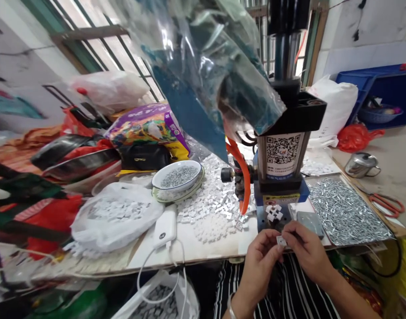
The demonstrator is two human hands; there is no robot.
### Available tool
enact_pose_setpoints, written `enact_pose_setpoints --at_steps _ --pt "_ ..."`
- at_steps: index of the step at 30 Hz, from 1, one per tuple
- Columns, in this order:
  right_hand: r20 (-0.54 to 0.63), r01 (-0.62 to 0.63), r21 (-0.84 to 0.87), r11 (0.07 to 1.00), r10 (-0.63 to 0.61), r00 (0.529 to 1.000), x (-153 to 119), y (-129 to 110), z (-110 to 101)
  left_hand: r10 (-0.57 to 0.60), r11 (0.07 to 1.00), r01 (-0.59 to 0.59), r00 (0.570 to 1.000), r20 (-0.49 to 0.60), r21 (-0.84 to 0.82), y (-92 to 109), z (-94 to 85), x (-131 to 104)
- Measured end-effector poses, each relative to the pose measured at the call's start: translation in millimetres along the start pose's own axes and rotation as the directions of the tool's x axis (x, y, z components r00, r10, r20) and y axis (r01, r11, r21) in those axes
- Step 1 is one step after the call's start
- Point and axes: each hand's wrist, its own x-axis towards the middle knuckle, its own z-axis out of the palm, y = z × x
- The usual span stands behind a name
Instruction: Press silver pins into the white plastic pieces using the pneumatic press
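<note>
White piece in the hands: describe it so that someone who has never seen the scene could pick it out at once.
Find the tall press right of centre. Just below it, the left hand and right hand meet. The white piece, small and squarish, is held between them, unlike similar pieces lying loose on the table.

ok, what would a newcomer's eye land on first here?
Likely the crinkled plastic across the upper middle, then the QR code label on the machine, right of centre. In front of it, the left hand holds a small white piece, right hand against it; small metal parts glint at right.
</note>
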Motion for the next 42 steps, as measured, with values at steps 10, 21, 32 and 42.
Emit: enact_pose_setpoints --at_steps 10,21,32,42 --pt "0.082 0.321 -0.238 0.917 -0.31 0.947 -7 -9 -10 0.033 0.999 -0.034 0.989 -0.142 -0.008 -3 7.5 1" --pt "0.082 0.16 -0.122 0.979 -0.151 0.985 -18 5 -22 0.032 0.982 -0.026 0.999 -0.028 0.184 -8 7.1 9" --pt "-0.073 -0.014 -0.123 0.992 0.005 0.997 53 36 -21 0.266 0.931 -0.239 0.962 -0.062 0.275 -24 -19.7 78" --pt "-0.054 0.161 -0.377 0.912 -0.195 0.979 59 55 -4 0.255 0.96 -0.246 0.966 -0.053 0.13 -28 -18.3 80"
